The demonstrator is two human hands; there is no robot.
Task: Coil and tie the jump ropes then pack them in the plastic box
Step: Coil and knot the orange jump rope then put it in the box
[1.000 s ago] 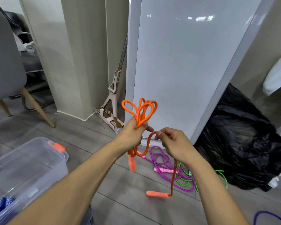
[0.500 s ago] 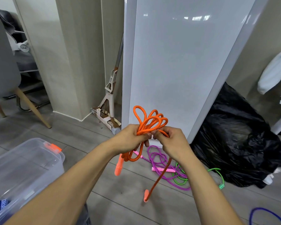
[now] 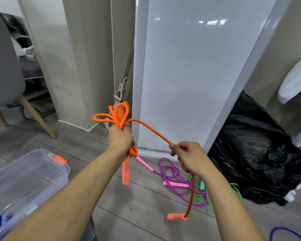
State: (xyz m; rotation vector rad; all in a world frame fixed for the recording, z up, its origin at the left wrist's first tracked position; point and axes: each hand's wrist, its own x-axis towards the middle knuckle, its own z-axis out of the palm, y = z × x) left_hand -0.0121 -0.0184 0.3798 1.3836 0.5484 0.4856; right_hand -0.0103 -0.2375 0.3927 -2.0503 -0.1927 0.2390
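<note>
My left hand (image 3: pixel 120 139) grips a bundle of orange jump rope (image 3: pixel 117 114); several loops stick out above the fist and one orange handle hangs below it. A free strand runs from the bundle down to my right hand (image 3: pixel 188 156), which pinches it; its tail drops to the second orange handle near the floor. The clear plastic box (image 3: pixel 30 178) with an orange latch stands at the lower left, a blue rope partly visible inside. A purple rope (image 3: pixel 170 173) with pink handles and a green rope (image 3: pixel 198 193) lie tangled on the floor.
A white panel (image 3: pixel 195 75) leans against the wall ahead, a black rubbish bag (image 3: pixel 261 153) to its right. A mop (image 3: pixel 122 87) stands by the wall, a grey chair (image 3: pixel 3 70) at the far left. A blue rope loop (image 3: pixel 283 232) shows at the bottom right.
My right hand has pulled away from the bundle to the right and down, drawing the free orange strand out taut. My left hand has stayed put, holding the loops.
</note>
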